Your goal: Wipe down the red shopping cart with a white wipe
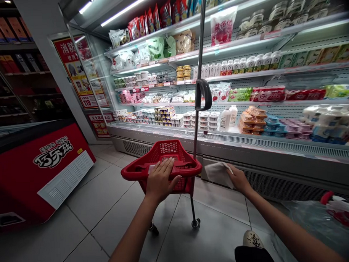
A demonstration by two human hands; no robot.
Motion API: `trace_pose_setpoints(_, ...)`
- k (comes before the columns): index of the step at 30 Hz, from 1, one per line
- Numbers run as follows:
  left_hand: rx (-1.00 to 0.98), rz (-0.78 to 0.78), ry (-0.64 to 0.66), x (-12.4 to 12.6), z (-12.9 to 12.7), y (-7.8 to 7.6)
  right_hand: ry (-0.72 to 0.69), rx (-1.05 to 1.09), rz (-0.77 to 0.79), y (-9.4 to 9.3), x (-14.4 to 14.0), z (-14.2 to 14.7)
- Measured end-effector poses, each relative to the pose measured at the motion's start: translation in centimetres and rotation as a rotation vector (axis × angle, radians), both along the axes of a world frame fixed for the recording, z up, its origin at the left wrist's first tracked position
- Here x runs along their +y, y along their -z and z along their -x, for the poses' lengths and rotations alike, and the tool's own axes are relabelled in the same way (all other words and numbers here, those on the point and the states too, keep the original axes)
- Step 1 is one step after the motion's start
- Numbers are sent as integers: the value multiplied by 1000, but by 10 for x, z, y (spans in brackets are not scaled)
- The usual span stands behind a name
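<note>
the open chiller cabinet (249,143) runs the whole length of my right side, its shelves packed with yoghurt pots, milk bottles and packets, and its grey lower panel (279,177) sits just above the tiled floor (108,209). a red freezer chest (35,170) stands well apart on my left. in front of me is the red rolling basket (164,165), its tall handle pole (198,107) rising beside the cabinet. my left hand (161,181) lies flat and spread on the near rim of the basket, fingers wide, holding it steady so the wheels do not drift. my right hand (237,178) is closed around a pale cloth (218,173), pressed against the lower panel. to wipe well, i judge i should keep the cloth flat on the panel, press evenly, work in long strokes along it, and keep the basket clear of my wiping arm
</note>
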State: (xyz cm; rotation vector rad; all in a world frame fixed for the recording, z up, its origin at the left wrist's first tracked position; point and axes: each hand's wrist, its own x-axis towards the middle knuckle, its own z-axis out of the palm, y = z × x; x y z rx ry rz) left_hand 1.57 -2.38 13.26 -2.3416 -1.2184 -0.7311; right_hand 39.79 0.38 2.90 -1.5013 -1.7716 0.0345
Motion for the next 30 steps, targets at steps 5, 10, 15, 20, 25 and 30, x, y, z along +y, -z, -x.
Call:
trace_pose_setpoints(5,-21,43,-62,4,-20,-2,-68,116,-162,-59,-2,58)
trace_pose_setpoints(10,-5,9,-30,11,-38,9,-577,-182,-31,-104,3,83)
trace_pose_setpoints(15,-23,4,-31,7,-31,14,-771,-270,27,-101,1,72)
trace_pose_setpoints(20,7,-21,13,2,-24,12,-795,-371,35,-110,23,64)
trace_pose_setpoints(25,14,-17,-4,2,-23,11,-722,-415,25,-115,25,75)
trace_pose_setpoints(30,42,-10,-51,-1,-24,12,-579,-511,19,-117,-12,103)
